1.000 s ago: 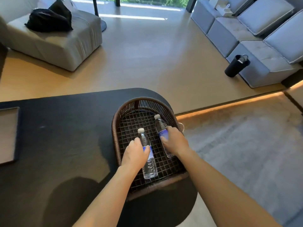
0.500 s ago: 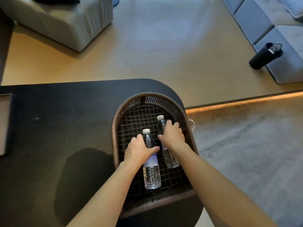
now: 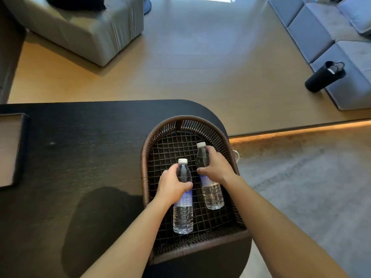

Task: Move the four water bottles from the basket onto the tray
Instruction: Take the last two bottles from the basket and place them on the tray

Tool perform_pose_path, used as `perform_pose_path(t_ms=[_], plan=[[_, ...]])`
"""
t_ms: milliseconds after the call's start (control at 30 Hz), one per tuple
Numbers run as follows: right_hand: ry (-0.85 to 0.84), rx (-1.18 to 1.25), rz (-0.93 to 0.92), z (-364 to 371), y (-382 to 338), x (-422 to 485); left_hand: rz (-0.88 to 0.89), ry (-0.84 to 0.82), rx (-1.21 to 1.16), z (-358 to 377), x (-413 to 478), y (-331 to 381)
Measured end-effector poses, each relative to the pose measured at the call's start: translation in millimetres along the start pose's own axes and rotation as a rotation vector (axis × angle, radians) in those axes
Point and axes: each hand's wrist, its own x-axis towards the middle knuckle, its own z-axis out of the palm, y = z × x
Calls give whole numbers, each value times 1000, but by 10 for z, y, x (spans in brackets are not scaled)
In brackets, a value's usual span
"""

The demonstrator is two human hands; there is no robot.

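The dark worktop (image 3: 80,157) fills the left and centre of your view, its rounded end at 3 o'clock dropping off to the floor and grey rug. On that end sits the woven basket (image 3: 145,157), its tall curved wall closing the 12 o'clock side and both flanks, with a low rim at 6 o'clock.

The tray (image 3: 10,149) lies far off at 9 o'clock, cut by the frame edge and well apart from the basket — bare worktop in between, nothing to steer around.

Only two bottles show in the basket, both lying flat on the mesh with their long axes running roughly 12 to 6, caps toward 12. The left bottle (image 3: 183,215) is nearer you; the right bottle (image 3: 212,194) sits just beside it toward 1 o'clock.

Your left hand (image 3: 172,185) is wrapped over the left bottle's upper body, grip closed around it, thumb across the top. Your right hand (image 3: 216,167) is closed the same way around the right bottle just below the shoulder.

Judging from this, the move turns on height first: the basket's left wall stands between both grips and the tray, so lift clear of it before swinging toward 9 o'clock. Your left hand is the nearer one — lead with it, and keep the right-hand bottle from clipping the rim.
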Motion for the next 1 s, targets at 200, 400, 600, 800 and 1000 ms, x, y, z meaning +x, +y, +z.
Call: perform_pose_path(t_ms=[200, 400, 600, 800, 1000], plan=[[166, 66, -97, -71, 57, -515, 82, 53, -38, -72, -262, -5], [339, 149, -208, -65, 81, -1187, 239, 74, 22, -125, -673, -8], [515, 170, -223, -35, -78, -1806, 411, 151, 32, -307, -1118, 86], [629, 169, -261, -45, -333, -2422, 615, 266, 64, -632, -1708, 186], [674, 202, -348, 162, -667, -3007, 748, 365, 70, -1164, -2402, 146]])
